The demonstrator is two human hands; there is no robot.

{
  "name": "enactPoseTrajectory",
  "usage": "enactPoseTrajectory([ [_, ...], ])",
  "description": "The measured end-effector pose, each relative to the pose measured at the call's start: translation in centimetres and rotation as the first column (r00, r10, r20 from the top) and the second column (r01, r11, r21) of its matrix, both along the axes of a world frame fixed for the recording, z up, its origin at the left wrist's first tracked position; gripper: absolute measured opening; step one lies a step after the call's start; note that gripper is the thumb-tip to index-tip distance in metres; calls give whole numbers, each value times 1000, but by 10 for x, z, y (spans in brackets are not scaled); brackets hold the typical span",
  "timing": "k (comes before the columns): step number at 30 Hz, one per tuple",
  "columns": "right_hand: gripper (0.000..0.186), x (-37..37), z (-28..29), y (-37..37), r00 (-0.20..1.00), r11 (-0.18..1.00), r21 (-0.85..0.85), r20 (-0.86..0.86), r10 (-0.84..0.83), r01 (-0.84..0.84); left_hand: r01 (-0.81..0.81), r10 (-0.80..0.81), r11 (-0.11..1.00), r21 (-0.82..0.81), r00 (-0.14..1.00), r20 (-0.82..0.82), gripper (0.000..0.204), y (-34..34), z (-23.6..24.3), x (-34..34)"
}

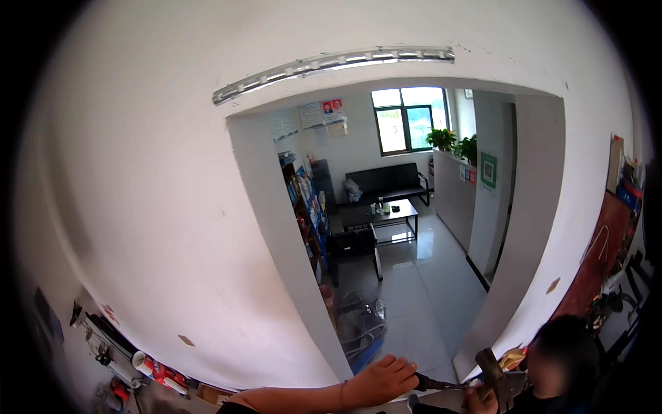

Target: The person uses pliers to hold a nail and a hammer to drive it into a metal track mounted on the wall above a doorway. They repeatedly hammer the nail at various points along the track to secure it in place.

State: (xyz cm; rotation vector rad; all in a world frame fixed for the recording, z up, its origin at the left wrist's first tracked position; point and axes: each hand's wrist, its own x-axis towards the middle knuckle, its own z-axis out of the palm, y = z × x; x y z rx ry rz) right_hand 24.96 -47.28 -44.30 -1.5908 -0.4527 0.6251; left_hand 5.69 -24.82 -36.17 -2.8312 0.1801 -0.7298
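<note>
My left hand (383,379) reaches across the lower middle, fingers curled over one end of a dark, long tool (434,383) that looks metal; its exact kind is unclear. At its other end, a partly cut-off hand (476,399) grips something beside a hammer (493,372) with a worn head, held upright. I cannot tell whether that hand is my right or belongs to the person (558,345) close by at the lower right.
A doorway (531,172) opens onto a tiled room with a black sofa (379,179), low table (372,210), shelves and plants. A light strip (331,65) is above it. Red-and-white items (165,372) lie lower left; a cluttered red board (586,255) stands right.
</note>
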Motion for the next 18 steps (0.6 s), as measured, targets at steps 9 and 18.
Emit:
enactPoseTrajectory([
  [9,14,23,-66,8,445,995,77,894,-42,-60,-2,-1,1000,-31,998,-70,15,3,-10,1],
  [18,18,-3,-5,-9,992,996,24,100,80,-82,106,-111,994,-37,975,-193,14,11,-12,2],
])
